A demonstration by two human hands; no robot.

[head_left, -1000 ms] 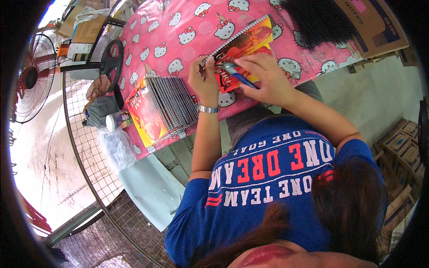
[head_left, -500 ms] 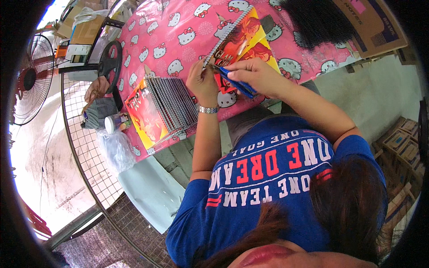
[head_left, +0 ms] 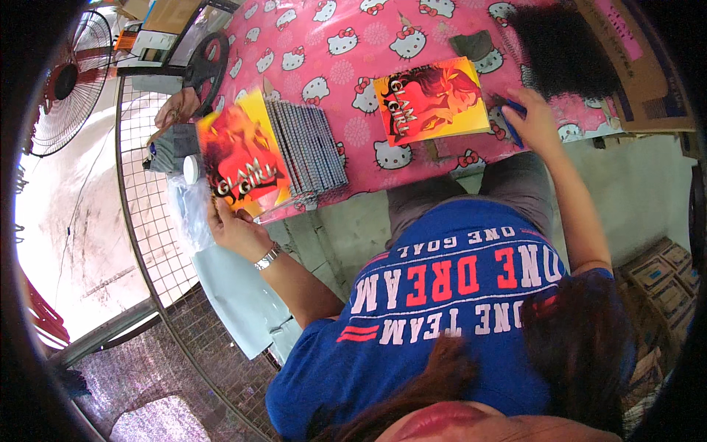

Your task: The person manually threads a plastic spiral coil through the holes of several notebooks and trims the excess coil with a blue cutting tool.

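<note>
At the left of the table my left hand (head_left: 239,232) pinches the lower corner of a spiral notebook (head_left: 247,158) with a red and yellow cover. This notebook leans against a row of several spiral-bound notebooks (head_left: 309,151), their coiled edges upward. My right hand (head_left: 536,121) is closed around blue-handled pliers (head_left: 513,121), whose tip I cannot make out. Just left of that hand, a small pile of notebooks (head_left: 434,103) with the same cover lies flat, and no coil shows on its edges.
Black plastic coils (head_left: 563,51) lie heaped at the far right beside a cardboard box (head_left: 641,74). A pink patterned cloth (head_left: 353,169) covers the table. On the left are a white-lidded jar (head_left: 191,169), a wire-mesh rack (head_left: 151,221) and a standing fan (head_left: 70,81).
My left hand has carried the coiled notebook from the middle to the row at the left. My right hand has moved right with the pliers, away from the notebook's coil.
</note>
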